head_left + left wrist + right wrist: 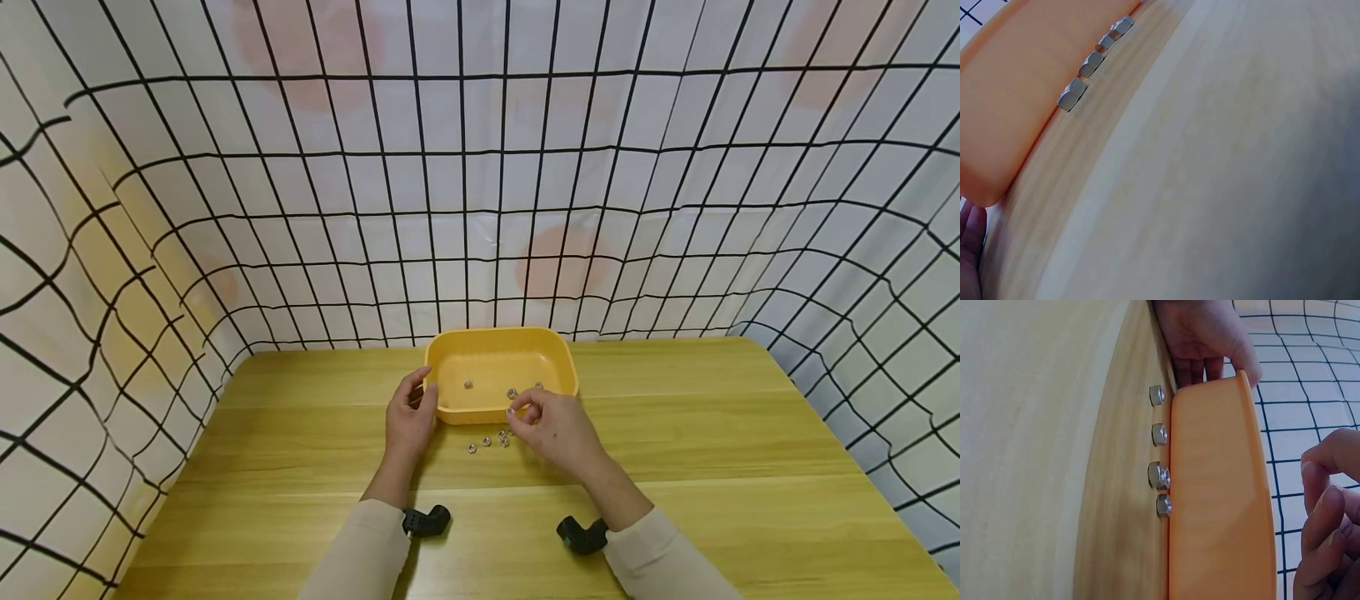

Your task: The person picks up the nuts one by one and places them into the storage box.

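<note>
A yellow plastic tub (501,416) stands at the table's far side, looking orange in both wrist views. My left hand (411,421) rests against its left end; in the right wrist view the left thumb (1244,357) lies at the rim corner. Over the tub's near rim, my right hand (558,433) brings thumb and index fingertips together in a pinch, with a small pale bit of a nut between them, mostly hidden. Several metal hex nuts (487,442) lie on the table along the tub's near wall. A few more nuts (468,385) sit inside it.
The wooden table (300,467) extends on both sides of the tub. Behind it hangs a white sheet with a black grid (420,183). Black wrist cameras (427,521) are strapped to both wrists.
</note>
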Motion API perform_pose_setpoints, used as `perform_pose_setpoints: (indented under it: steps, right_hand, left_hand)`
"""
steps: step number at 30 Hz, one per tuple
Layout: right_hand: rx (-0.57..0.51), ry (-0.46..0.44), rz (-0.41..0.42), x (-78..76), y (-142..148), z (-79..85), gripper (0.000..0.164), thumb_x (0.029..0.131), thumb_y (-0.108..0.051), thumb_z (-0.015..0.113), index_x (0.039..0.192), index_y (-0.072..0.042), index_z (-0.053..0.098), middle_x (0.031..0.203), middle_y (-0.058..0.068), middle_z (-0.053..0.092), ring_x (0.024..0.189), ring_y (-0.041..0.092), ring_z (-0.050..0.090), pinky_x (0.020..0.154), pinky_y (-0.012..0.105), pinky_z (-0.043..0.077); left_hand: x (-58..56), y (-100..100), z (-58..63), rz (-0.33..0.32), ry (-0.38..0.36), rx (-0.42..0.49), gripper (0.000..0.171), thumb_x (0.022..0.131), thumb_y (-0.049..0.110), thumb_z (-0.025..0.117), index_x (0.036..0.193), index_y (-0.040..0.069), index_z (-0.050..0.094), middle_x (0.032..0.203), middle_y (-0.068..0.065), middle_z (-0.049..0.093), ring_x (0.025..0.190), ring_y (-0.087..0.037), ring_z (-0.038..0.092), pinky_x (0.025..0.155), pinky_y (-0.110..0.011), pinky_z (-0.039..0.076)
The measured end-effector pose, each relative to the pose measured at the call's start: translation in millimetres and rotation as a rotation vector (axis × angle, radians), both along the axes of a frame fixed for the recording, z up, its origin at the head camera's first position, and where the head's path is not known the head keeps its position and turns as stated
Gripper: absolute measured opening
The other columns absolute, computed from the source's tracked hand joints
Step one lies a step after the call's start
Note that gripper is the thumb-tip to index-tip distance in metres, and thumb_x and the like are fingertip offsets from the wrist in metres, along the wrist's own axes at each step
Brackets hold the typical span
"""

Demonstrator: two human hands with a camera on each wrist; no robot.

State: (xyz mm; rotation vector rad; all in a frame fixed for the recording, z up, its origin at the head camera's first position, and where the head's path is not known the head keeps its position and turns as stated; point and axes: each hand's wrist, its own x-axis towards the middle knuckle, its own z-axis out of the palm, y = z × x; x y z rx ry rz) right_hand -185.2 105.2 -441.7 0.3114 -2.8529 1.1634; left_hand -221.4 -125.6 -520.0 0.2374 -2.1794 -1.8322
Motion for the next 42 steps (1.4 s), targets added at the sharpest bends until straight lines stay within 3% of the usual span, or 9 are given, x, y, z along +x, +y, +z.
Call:
perform_pose_setpoints:
  steps: [42]
  right_hand:
    - [0.062,0.02,0.042,-47.9,-9,5.2,0.015,0.092,-0.031,0.074,0.098,-0.018,0.072,0.071,-0.007,0.067,0.056,0.013,0.053,0.056,0.028,0.043]
  left_hand:
    - [-0.5,1,1.2,0.007,-0.003,0.005,0.034,0.1,0.023,0.064,0.134,0.018,0.067,0.139,-0.011,0.063,0.124,-0.031,0.062,0.106,-0.051,0.051]
